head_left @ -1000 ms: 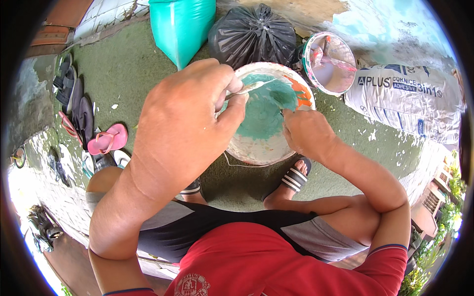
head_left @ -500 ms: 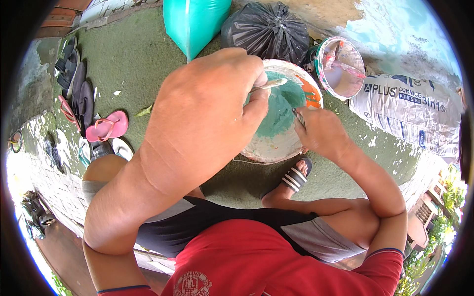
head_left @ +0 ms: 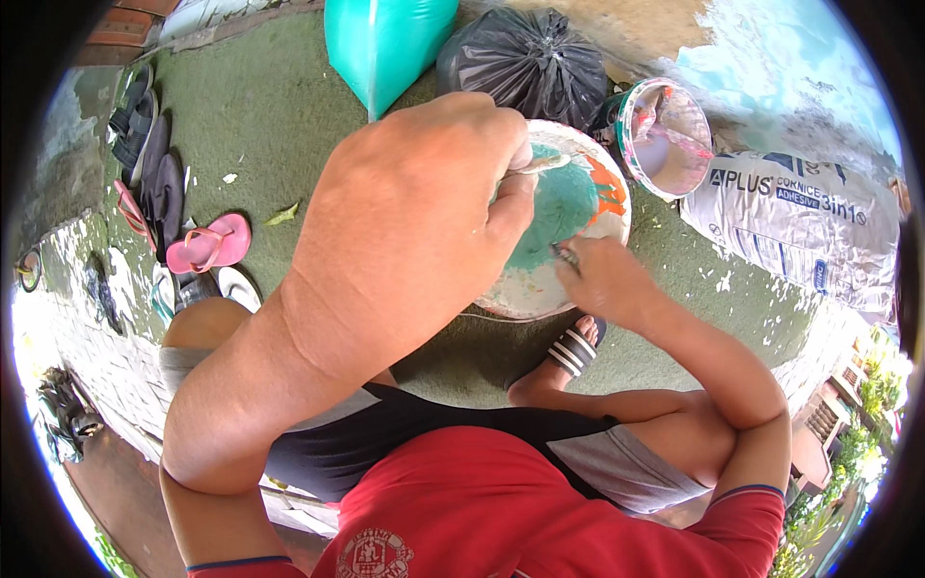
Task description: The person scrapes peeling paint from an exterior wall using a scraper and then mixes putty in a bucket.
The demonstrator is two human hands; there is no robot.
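A round white bucket (head_left: pixel 617 226), its rim smeared with orange and white, holds a thick green mixture (head_left: pixel 564 207). High over its left side, close to the camera, my left hand (head_left: pixel 414 207) is pinched round a thin, whitish, crusted tool (head_left: pixel 541 165) whose end sticks out past the thumb. My right hand (head_left: pixel 612 284) is at the bucket's near right, fingers closed on a small tool (head_left: pixel 565 253) with a dark, metallic-looking end down by the mixture. Neither tool's kind can be made out, since my hands cover most of them.
Beyond the bucket stand a turquoise sack (head_left: pixel 390 48), a tied black plastic bag (head_left: pixel 525 67) and a smaller open pail (head_left: pixel 665 140) with pale contents. A white printed bag (head_left: pixel 795 226) lies to the right. Sandals, pink ones (head_left: pixel 210 243) among them, are at left.
My right hand has shifted nearer to me and slightly left, taking its tool toward the bucket's near side. My left hand keeps its grip, nearly still.
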